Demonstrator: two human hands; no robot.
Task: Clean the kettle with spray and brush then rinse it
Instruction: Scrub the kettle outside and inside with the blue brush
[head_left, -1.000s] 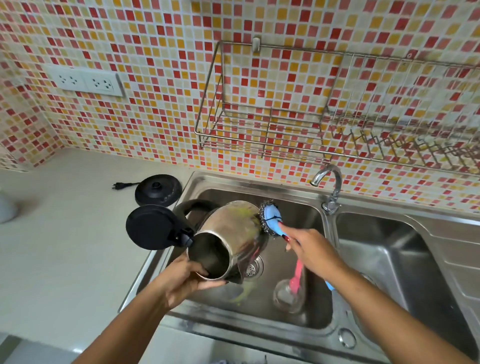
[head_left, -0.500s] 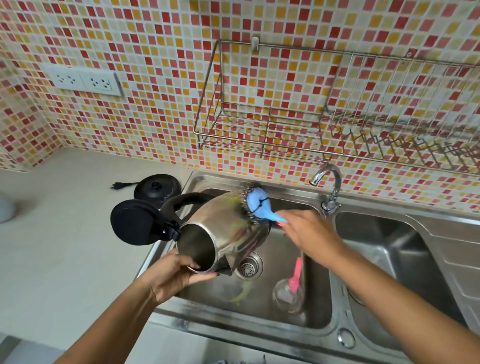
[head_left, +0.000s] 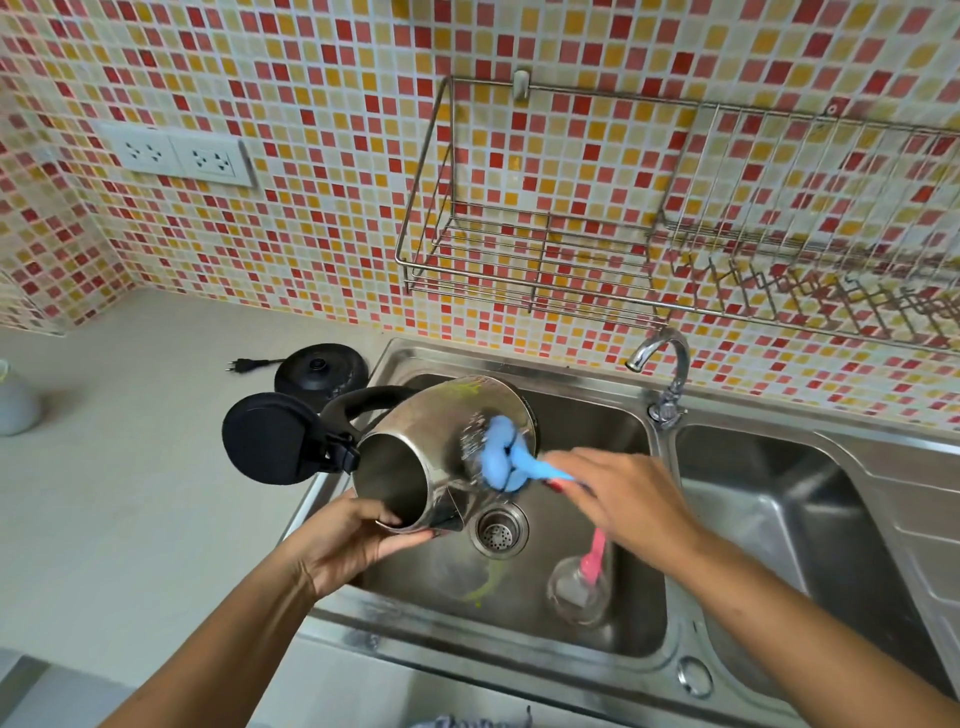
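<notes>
A steel kettle lies tilted on its side over the left sink basin, mouth toward me, black lid hanging open to the left. My left hand grips the kettle's rim from below. My right hand holds a blue-handled brush with a wire scrubber head, pressed against the kettle's side. Yellow-green residue streaks the kettle's upper wall. The brush is blurred.
A clear spray bottle with a pink trigger lies in the basin near the drain. The tap stands between the two basins. The kettle's black base sits on the counter. A wire rack hangs above.
The brush has slid down from the kettle's top edge onto its side. The kettle has turned a little, its mouth facing me more, and my left hand stays on the rim.
</notes>
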